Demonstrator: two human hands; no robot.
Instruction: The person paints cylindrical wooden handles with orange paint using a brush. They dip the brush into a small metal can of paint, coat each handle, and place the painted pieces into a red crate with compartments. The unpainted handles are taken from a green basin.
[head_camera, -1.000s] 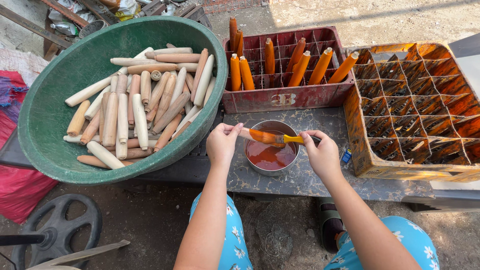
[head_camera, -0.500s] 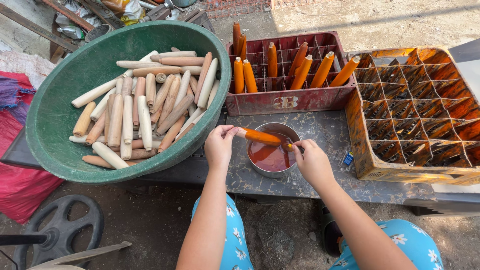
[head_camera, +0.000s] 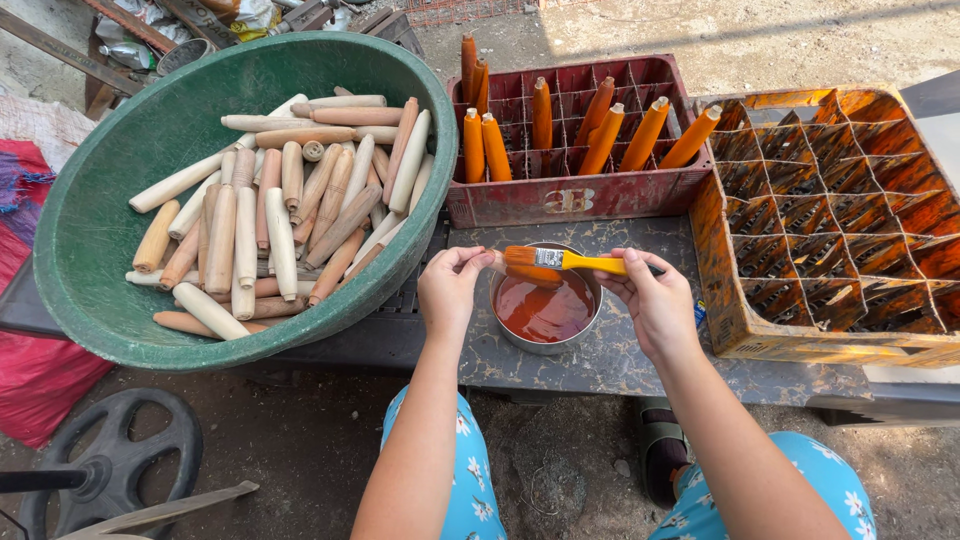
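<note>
My left hand (head_camera: 450, 285) pinches one end of an orange-coated wooden peg (head_camera: 540, 273) that lies across a round metal bowl (head_camera: 545, 310) of orange-brown stain. My right hand (head_camera: 655, 300) grips the yellow handle of a small paintbrush (head_camera: 565, 261). Its bristles rest on the peg, just above the bowl. Both hands hover over the dark tabletop (head_camera: 640, 345) in front of me.
A big green basin (head_camera: 90, 240) at left holds several bare wooden pegs (head_camera: 280, 215). Behind the bowl a red crate (head_camera: 570, 195) carries several orange pegs (head_camera: 600, 130) upright. An orange-stained divided crate (head_camera: 850, 230) stands at right. A black wheel (head_camera: 110, 465) lies on the ground.
The peg has turned level over the bowl, and the brush has moved up onto it from the right. Both hands sit slightly closer together.
</note>
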